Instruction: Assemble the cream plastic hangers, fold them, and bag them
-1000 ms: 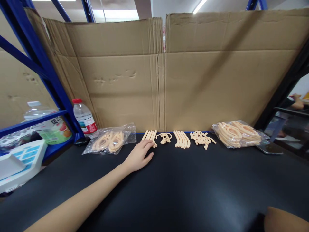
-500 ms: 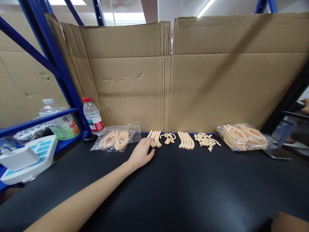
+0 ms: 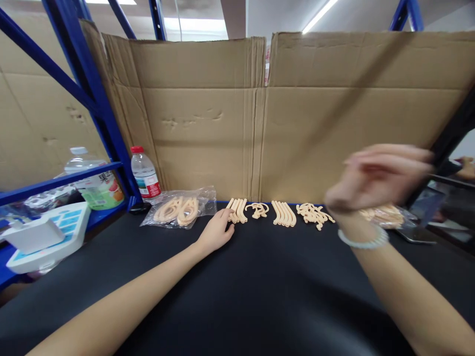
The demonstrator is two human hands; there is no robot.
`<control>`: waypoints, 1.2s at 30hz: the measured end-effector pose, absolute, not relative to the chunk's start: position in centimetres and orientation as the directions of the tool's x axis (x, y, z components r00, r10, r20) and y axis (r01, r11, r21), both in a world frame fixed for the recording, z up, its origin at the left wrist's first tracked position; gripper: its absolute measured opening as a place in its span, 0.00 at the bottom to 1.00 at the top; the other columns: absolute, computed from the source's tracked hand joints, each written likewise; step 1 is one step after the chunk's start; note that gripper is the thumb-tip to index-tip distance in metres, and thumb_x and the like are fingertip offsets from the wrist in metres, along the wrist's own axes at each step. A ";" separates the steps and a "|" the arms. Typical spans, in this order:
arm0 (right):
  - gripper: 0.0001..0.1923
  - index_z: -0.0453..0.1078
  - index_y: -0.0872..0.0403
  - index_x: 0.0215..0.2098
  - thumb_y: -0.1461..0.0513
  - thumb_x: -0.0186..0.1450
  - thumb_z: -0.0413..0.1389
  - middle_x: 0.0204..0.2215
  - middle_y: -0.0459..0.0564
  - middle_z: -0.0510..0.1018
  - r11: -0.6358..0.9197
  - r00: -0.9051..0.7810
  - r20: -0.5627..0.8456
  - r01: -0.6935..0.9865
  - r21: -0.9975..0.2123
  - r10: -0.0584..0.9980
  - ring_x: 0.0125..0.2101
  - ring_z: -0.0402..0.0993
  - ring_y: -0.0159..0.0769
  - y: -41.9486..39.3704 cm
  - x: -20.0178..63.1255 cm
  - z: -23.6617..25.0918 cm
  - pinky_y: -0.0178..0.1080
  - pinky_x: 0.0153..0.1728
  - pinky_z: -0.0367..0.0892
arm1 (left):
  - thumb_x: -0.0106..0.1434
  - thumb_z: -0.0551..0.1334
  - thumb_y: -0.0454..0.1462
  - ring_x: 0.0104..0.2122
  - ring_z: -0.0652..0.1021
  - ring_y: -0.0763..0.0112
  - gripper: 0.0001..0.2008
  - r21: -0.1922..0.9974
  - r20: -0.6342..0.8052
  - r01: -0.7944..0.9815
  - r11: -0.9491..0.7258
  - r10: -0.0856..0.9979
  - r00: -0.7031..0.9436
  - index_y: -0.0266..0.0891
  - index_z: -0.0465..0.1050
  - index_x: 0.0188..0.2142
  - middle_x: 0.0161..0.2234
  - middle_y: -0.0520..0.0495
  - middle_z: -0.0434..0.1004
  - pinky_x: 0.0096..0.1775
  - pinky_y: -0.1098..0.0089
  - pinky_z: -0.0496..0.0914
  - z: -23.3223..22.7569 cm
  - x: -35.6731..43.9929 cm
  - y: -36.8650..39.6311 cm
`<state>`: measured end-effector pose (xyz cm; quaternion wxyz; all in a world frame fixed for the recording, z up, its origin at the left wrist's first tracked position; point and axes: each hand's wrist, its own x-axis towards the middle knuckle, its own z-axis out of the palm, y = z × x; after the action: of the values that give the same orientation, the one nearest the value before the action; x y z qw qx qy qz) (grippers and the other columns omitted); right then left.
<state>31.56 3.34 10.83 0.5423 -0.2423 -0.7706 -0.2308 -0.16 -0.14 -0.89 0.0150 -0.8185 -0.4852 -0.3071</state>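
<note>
1. Left hand (image 3: 215, 231): flat on the tabletop (image 3: 260, 287), fingers loosely spread, fingertips touching the row of straight beige strips (image 3: 237, 210).
2. Strips: long axes run away from the person.
3. Right hand (image 3: 378, 175): raised, blurred, well apart; grip cannot be told.

The black mat (image 3: 260, 287) lies open in front; cardboard (image 3: 297, 138) walls the back, with beige parts (image 3: 284, 213) and bags (image 3: 178, 210) along it.

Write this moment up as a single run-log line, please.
left hand: on black mat, fingertips at straight beige strips | right hand: raised, blurred, grip unclear | bagged parts: left of strips
</note>
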 end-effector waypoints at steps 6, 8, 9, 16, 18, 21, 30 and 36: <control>0.14 0.69 0.55 0.47 0.68 0.64 0.51 0.42 0.53 0.76 0.773 -0.542 0.643 0.622 -0.126 0.541 0.42 0.71 0.41 5.8 26.5 5.4 0.44 0.42 0.68 | 0.59 0.54 0.33 0.53 0.71 0.53 0.17 0.250 0.501 0.824 -0.508 0.796 0.339 0.35 0.64 0.49 0.50 0.36 0.70 0.53 0.54 0.68 -0.9 0.0 -0.1; 0.14 0.69 0.55 0.48 0.66 0.63 0.55 0.45 0.54 0.76 0.799 -0.621 0.566 0.589 -0.119 0.542 0.44 0.71 0.41 6.1 25.1 3.6 0.43 0.45 0.68 | 0.59 0.54 0.33 0.56 0.68 0.51 0.16 0.240 0.500 0.836 -0.494 0.801 0.330 0.36 0.65 0.48 0.51 0.36 0.70 0.55 0.52 0.66 -1.0 0.1 0.0; 0.14 0.70 0.55 0.49 0.65 0.64 0.55 0.46 0.54 0.76 0.809 -0.647 0.539 0.575 -0.117 0.539 0.45 0.71 0.42 6.1 24.6 3.0 0.43 0.46 0.67 | 0.59 0.54 0.33 0.57 0.67 0.51 0.16 0.237 0.498 0.841 -0.486 0.804 0.325 0.36 0.66 0.47 0.51 0.36 0.70 0.56 0.52 0.65 -1.1 0.1 0.1; 0.11 0.72 0.56 0.47 0.65 0.67 0.53 0.43 0.55 0.78 0.835 -0.724 0.427 0.523 -0.173 0.542 0.43 0.70 0.42 5.8 23.5 1.6 0.43 0.46 0.65 | 0.60 0.52 0.30 0.46 0.77 0.54 0.13 0.258 0.473 0.867 -0.426 0.838 0.271 0.35 0.70 0.44 0.46 0.37 0.75 0.47 0.56 0.72 -0.9 0.1 0.0; 0.10 0.74 0.55 0.44 0.66 0.67 0.53 0.42 0.54 0.78 0.839 -0.737 0.407 0.505 -0.201 0.540 0.41 0.71 0.41 6.1 23.5 1.4 0.42 0.45 0.65 | 0.61 0.52 0.29 0.43 0.78 0.56 0.13 0.267 0.473 0.869 -0.416 0.843 0.258 0.36 0.70 0.43 0.45 0.38 0.76 0.44 0.59 0.72 -0.8 0.0 -0.1; 0.09 0.76 0.55 0.40 0.67 0.66 0.54 0.38 0.53 0.79 0.830 -0.729 0.398 0.497 -0.253 0.557 0.38 0.72 0.40 6.5 23.5 1.2 0.41 0.42 0.65 | 0.62 0.54 0.30 0.43 0.78 0.58 0.10 0.274 0.485 0.864 -0.422 0.837 0.255 0.37 0.71 0.40 0.44 0.40 0.77 0.45 0.61 0.71 -0.7 -0.2 0.0; 0.10 0.77 0.53 0.33 0.71 0.60 0.55 0.33 0.50 0.80 0.748 -0.563 0.493 0.491 -0.446 0.663 0.34 0.75 0.37 7.1 24.3 0.7 0.38 0.38 0.66 | 0.64 0.56 0.32 0.38 0.78 0.62 0.06 0.301 0.541 0.824 -0.480 0.798 0.267 0.39 0.72 0.34 0.37 0.45 0.77 0.42 0.65 0.70 -0.6 -0.5 0.1; 0.09 0.76 0.53 0.36 0.61 0.62 0.54 0.29 0.50 0.80 0.661 -0.322 0.577 0.409 -0.630 0.750 0.28 0.75 0.36 7.8 24.6 0.8 0.39 0.32 0.69 | 0.65 0.54 0.32 0.35 0.79 0.63 0.07 0.357 0.590 0.803 -0.477 0.782 0.202 0.39 0.71 0.38 0.35 0.45 0.78 0.38 0.67 0.70 -0.6 -0.3 -0.1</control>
<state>24.64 7.82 0.80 0.4523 -0.3663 -0.7910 0.1885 -0.29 -0.07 -0.62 0.0146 -0.7750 -0.5113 -0.3711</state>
